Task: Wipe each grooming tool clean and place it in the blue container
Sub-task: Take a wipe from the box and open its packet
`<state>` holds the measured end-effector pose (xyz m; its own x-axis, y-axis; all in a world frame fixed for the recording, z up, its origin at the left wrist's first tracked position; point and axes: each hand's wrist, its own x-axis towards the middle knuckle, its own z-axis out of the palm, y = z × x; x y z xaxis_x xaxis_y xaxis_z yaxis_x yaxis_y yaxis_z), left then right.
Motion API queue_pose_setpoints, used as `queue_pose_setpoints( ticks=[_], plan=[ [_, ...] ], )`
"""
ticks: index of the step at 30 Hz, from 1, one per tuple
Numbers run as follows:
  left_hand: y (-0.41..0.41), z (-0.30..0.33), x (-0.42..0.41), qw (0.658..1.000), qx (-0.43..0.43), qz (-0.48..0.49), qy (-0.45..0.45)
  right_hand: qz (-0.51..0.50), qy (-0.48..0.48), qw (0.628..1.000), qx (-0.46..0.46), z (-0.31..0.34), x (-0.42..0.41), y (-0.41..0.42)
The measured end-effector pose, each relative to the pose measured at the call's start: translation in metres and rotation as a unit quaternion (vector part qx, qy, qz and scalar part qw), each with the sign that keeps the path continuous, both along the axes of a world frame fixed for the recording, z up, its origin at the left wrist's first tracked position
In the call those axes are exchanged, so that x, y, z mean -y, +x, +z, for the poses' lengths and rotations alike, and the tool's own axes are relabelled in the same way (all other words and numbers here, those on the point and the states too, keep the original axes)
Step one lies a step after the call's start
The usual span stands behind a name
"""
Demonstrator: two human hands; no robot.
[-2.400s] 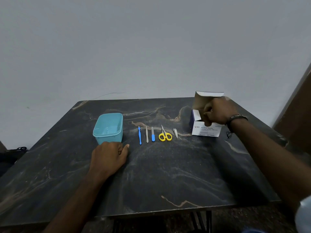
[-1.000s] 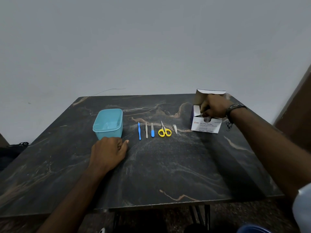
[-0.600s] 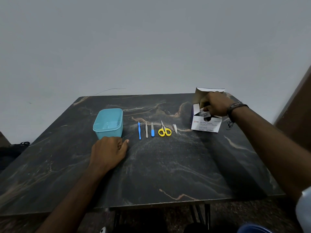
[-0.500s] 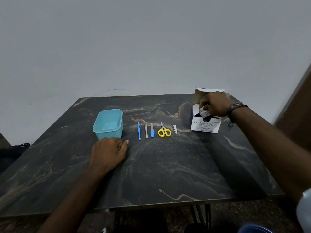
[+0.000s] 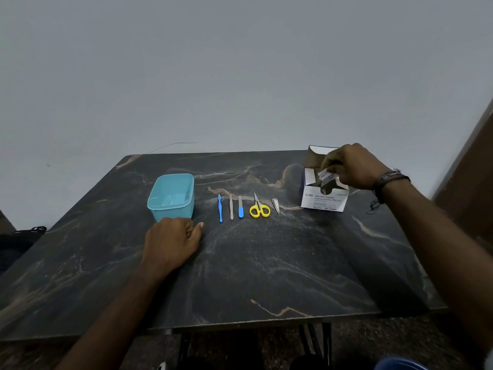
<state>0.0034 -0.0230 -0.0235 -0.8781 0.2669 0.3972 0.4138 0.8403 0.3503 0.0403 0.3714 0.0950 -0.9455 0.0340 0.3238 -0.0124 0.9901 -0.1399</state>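
The five grooming tools lie in a row at the centre of the frame on the dark marbled table: a blue-handled pick, a plain metal file, a blue-tipped file, yellow scissors and a small nail clipper, none yet touched. The blue container stands just left of them and looks empty. At the right of the frame, the right hand has risen out of the alcohol swabs box, where a moment ago it was still digging inside, and now pinches a small swab packet above the opening; so the wiping can soon start, I judge. The left hand has stayed on the table in front of the container, fingers loosely curled and holding nothing. The packet is blurred and half covered by the fingers, so I cannot tell whether it is one packet or several, nor whether it is torn.
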Motion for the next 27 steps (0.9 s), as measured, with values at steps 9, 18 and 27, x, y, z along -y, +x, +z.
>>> queue_pose_setpoints(
  ticks=[9,18,27],
  plan=[
    [-0.002,-0.001,0.001,1.000,0.003,-0.013,0.013,0.093,-0.366,0.919,-0.116,-0.019,0.028,0.029],
    [0.002,0.002,-0.006,0.990,-0.089,-0.086,0.066,0.154,-0.574,0.797,-0.109,-0.055,0.078,0.008],
    [0.000,0.018,-0.044,0.950,-0.091,-0.195,0.224,0.130,-0.653,0.742,-0.079,-0.083,0.124,0.003]
  ],
)
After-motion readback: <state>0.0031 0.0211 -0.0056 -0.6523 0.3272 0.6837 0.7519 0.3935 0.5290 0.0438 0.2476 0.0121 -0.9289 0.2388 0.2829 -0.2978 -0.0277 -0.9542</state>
